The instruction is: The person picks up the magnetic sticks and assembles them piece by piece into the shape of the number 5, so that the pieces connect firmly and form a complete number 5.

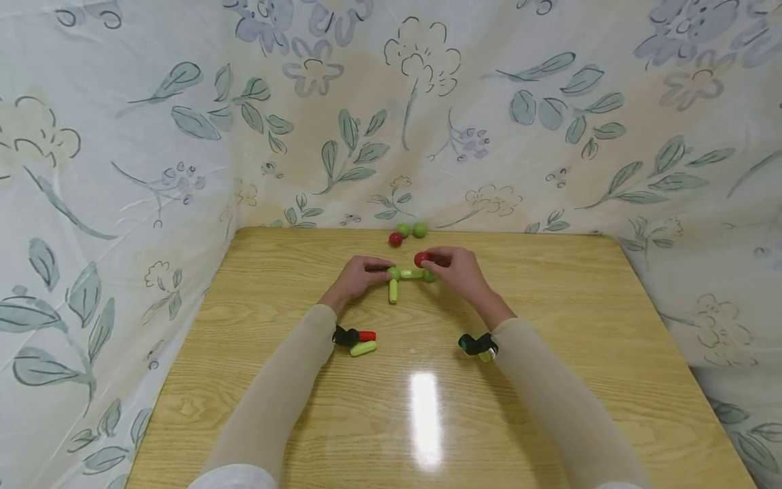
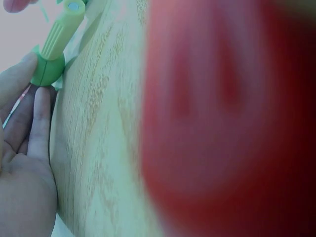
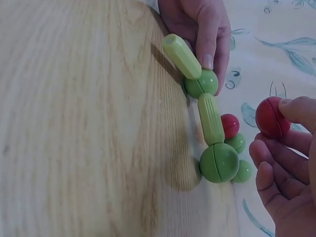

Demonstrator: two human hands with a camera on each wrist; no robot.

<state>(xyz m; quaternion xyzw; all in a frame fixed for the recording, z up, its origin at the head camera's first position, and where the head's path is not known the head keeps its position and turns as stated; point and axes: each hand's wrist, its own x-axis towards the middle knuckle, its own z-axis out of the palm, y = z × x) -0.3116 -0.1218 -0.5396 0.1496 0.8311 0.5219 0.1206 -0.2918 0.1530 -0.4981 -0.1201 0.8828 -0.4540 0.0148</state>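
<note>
My right hand (image 1: 457, 269) pinches a red ball (image 3: 269, 117) between thumb and fingers, above the right end of a joined piece. That piece has a green ball (image 3: 218, 163) at its right end, a yellow-green ribbed stick (image 3: 211, 118), and a second green ball (image 3: 202, 84). From this second ball another yellow-green stick (image 1: 393, 292) points toward me. My left hand (image 1: 360, 276) grips the second green ball, its thumb on one side and fingers on the other. In the left wrist view the stick (image 2: 63, 30) rises from that ball, with a pale disc at its tip.
At the table's back edge lie a red ball (image 1: 395, 239) and two green balls (image 1: 403, 230). Near my left wrist are a red stick (image 1: 366, 336) and a yellow-green stick (image 1: 363, 348). Another light piece (image 1: 487, 355) shows by my right wrist camera. Floral cloth (image 1: 427, 136) hangs behind the table.
</note>
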